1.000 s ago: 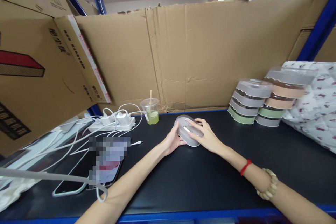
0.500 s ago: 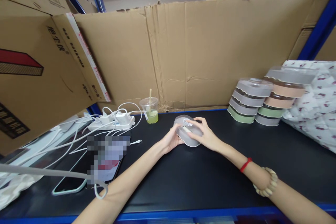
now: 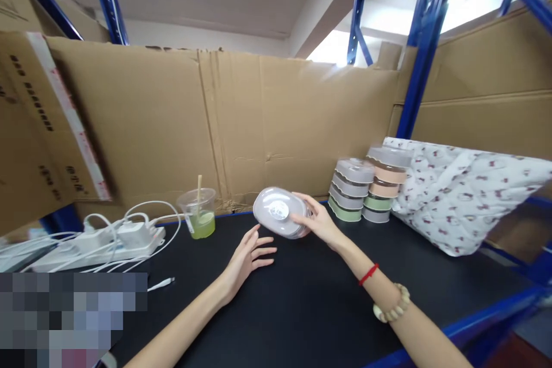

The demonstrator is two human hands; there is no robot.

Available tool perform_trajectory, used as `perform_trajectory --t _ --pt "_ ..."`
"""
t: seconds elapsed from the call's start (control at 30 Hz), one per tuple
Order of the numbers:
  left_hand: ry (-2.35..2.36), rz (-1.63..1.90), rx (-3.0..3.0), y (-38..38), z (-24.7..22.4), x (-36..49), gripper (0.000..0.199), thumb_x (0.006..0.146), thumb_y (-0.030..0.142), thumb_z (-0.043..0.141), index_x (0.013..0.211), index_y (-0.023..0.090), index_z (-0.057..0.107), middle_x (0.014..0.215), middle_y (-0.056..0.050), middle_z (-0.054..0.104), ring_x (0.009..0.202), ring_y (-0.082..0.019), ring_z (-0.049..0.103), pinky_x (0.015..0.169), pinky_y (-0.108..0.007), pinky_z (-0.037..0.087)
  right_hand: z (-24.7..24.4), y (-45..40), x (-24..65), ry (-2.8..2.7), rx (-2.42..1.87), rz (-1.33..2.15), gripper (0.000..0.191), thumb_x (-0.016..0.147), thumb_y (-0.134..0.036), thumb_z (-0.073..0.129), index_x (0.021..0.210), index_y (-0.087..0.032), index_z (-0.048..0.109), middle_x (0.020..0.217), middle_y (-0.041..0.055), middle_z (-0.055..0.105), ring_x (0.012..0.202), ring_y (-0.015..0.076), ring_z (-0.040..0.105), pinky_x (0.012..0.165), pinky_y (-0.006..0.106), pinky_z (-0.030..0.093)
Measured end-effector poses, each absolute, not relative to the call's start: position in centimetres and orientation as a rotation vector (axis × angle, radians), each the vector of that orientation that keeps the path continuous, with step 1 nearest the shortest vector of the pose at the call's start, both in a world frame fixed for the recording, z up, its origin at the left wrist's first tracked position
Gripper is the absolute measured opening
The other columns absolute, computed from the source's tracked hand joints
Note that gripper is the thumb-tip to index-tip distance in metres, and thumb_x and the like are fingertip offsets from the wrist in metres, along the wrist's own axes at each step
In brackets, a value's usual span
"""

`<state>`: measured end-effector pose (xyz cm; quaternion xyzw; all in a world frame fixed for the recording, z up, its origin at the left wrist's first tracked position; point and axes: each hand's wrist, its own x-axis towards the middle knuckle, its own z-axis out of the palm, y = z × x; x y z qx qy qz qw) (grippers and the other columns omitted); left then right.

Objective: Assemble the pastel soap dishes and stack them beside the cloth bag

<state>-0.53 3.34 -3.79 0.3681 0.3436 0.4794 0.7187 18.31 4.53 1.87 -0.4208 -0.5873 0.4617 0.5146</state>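
A grey container with a clear lid and a round white label (image 3: 276, 211) is tilted above the black table (image 3: 276, 310). My right hand (image 3: 317, 219) grips its right end, thumb on the lid and fingers behind. Just below and left of the container, my left hand (image 3: 250, 256) is open, fingers spread, with nothing in it. Farther right stand two stacks of similar containers: the left stack (image 3: 350, 187) is grey with a green one at the bottom, and the right stack (image 3: 386, 187) mixes grey, orange and green.
A plastic cup of green drink (image 3: 202, 221) with a straw stands at the back left, beside a white power strip (image 3: 142, 241) with cables. Behind runs a cardboard wall (image 3: 293, 121). A patterned white quilted cloth (image 3: 457, 190) lies on the right.
My left hand has let go of the container and spread its fingers. My right hand now holds it alone, raised and tilted. The view has turned right and up.
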Motion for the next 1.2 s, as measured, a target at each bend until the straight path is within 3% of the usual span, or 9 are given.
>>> perform_trajectory --t 0.07,0.2,0.27,0.47,0.53,0.63,0.8,0.93,1.2 --pt "0.746 1.054 0.789 3.3 -3.6 -0.7 0.061 0.088 0.038 0.046 0.140 0.018 0.021 0.108 -0.014 0.057 0.085 -0.020 0.062 0.077 -0.032 0.049 2.7 4.5 19.3 -1.330 -0.987 1.102 0.068 0.052 -0.038 0.071 0.115 -0.020 0.050 0.110 0.0060 0.055 0.065 0.0101 0.054 0.040 0.018 0.044" --pt "0.661 1.030 0.744 2.8 -2.8 -1.1 0.062 0.090 0.054 0.027 0.141 0.019 0.019 0.106 -0.016 0.058 0.085 -0.024 0.063 0.076 -0.033 0.049 2.7 4.4 19.7 -1.224 -1.043 1.330 0.056 0.062 -0.041 0.061 0.112 -0.016 0.053 0.069 -0.0002 0.052 0.046 0.0074 0.044 0.032 0.017 0.036" --pt "0.632 0.997 0.738 2.6 -2.4 -1.2 0.064 0.089 0.057 0.022 0.139 0.016 0.023 0.103 -0.017 0.059 0.082 -0.024 0.064 0.071 -0.033 0.051 2.2 4.3 19.1 -1.291 -1.109 1.415 0.051 0.066 -0.039 0.059 0.110 -0.015 0.054 0.066 -0.0008 0.050 0.047 0.0075 0.045 0.033 0.017 0.037" --pt "0.787 1.038 0.739 2.6 -2.6 -1.2 0.039 0.089 0.028 0.043 0.126 0.016 0.042 0.118 -0.014 0.054 0.074 -0.017 0.062 0.060 -0.028 0.054 -0.4 4.4 16.8 -1.571 -1.322 1.160 0.046 0.074 -0.038 0.055 0.115 -0.017 0.053 0.086 0.0037 0.060 0.052 0.0089 0.050 0.041 0.021 0.041" --pt "0.822 1.050 0.735 2.6 -2.7 -1.1 0.038 0.088 0.027 0.043 0.125 0.016 0.043 0.117 -0.013 0.055 0.074 -0.017 0.062 0.059 -0.030 0.054 -1.4 4.8 16.6 -1.605 -1.296 0.991 0.042 0.074 -0.039 0.054 0.110 -0.017 0.055 0.102 0.0061 0.060 0.077 0.0137 0.059 0.065 0.026 0.050" --pt "0.859 1.052 0.719 2.6 -2.7 -0.9 0.038 0.090 0.030 0.038 0.122 0.012 0.047 0.106 -0.014 0.060 0.067 -0.015 0.060 0.053 -0.027 0.054 -2.3 5.0 16.7 -1.656 -1.273 0.827 0.049 0.074 -0.042 0.052 0.115 -0.017 0.053 0.116 0.0081 0.054 0.110 0.0185 0.051 0.098 0.034 0.038" --pt "0.962 1.114 0.672 2.6 -2.5 -0.7 0.038 0.090 0.032 0.039 0.122 0.013 0.050 0.107 -0.012 0.060 0.070 -0.014 0.060 0.050 -0.024 0.053 -2.3 4.3 17.3 -2.090 -1.218 0.548 0.079 0.055 -0.049 0.071 0.128 -0.029 0.048 0.132 0.0070 0.038 0.117 0.0257 0.045 0.097 0.046 0.036" --pt "0.932 1.013 0.637 2.9 -2.4 -0.8 0.044 0.092 0.038 0.033 0.120 0.009 0.053 0.108 -0.015 0.060 0.071 -0.017 0.062 0.051 -0.026 0.053 -3.0 4.6 17.7 -2.174 -1.149 0.535 0.062 0.063 -0.050 0.067 0.121 -0.029 0.057 0.128 0.0070 0.042 0.120 0.0228 0.043 0.102 0.040 0.034" --pt "0.981 0.966 0.560 3.4 -2.7 -1.0 0.046 0.095 0.029 0.025 0.128 0.003 0.044 0.113 -0.017 0.058 0.070 -0.016 0.062 0.053 -0.026 0.053 -4.2 5.7 17.6 -1.995 -1.085 0.680 0.058 0.072 -0.053 0.059 0.121 -0.022 0.058 0.123 0.0093 0.048 0.115 0.0212 0.047 0.103 0.038 0.034"
